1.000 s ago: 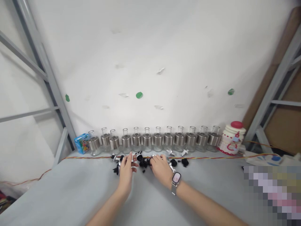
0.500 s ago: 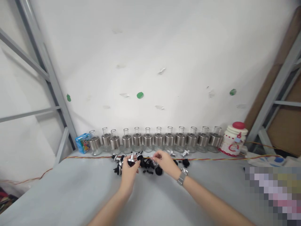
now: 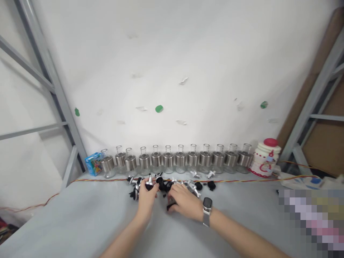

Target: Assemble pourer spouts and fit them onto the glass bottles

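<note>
My left hand is closed around a silver-and-black bottle pourer, its narrow silver spout pointing up. Low over the table, my right hand has its thumb and fingers closed on a black cap, mostly hidden by the fingers. Between and behind the hands lies a heap of small black parts. More silver-and-black pourers lie just left of my left hand. Silver spout pieces lie behind and right of my right hand.
A row of glass bottles with metal sleeves stands along the wall. A blue box is at its left end, a white-and-red jar at its right. A twisted wire runs across the table. Black caps lie to the right.
My right hand has come down and toward me, turning palm-down, and now grips a black cap. The left hand stays nearly in place with the pourer.
</note>
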A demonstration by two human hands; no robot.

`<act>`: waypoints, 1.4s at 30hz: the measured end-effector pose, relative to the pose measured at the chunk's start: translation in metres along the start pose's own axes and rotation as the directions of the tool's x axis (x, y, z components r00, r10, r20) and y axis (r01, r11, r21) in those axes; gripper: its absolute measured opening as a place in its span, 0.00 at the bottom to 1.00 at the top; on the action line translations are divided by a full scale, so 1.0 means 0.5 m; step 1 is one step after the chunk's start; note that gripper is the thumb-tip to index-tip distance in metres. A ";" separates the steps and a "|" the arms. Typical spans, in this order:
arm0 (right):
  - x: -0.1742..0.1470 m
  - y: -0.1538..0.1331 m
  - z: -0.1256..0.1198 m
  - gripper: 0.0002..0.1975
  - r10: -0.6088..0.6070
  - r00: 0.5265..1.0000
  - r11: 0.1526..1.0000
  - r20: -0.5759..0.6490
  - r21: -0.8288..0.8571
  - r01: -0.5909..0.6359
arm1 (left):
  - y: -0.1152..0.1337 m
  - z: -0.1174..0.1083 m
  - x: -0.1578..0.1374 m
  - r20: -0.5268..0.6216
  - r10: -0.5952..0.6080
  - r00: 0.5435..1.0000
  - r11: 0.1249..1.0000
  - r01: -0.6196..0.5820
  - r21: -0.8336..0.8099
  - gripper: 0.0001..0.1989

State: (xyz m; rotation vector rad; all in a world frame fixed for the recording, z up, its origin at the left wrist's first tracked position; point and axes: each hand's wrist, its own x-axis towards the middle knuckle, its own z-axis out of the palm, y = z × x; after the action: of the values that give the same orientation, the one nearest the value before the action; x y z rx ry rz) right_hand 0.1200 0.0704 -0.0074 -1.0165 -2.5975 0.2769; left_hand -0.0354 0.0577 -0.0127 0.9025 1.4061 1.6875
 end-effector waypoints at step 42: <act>-0.074 -0.018 -0.007 0.15 0.609 0.779 0.003 0.149 0.982 -0.191 | 0.004 0.012 -0.104 0.672 0.693 0.260 0.358 -0.934 -0.008 0.11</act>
State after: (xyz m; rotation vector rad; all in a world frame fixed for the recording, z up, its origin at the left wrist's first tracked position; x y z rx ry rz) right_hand 0.1413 0.0385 -0.0103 -1.0280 -1.0692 1.5851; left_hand -0.0060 0.0145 -0.0128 2.5679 0.7872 1.5047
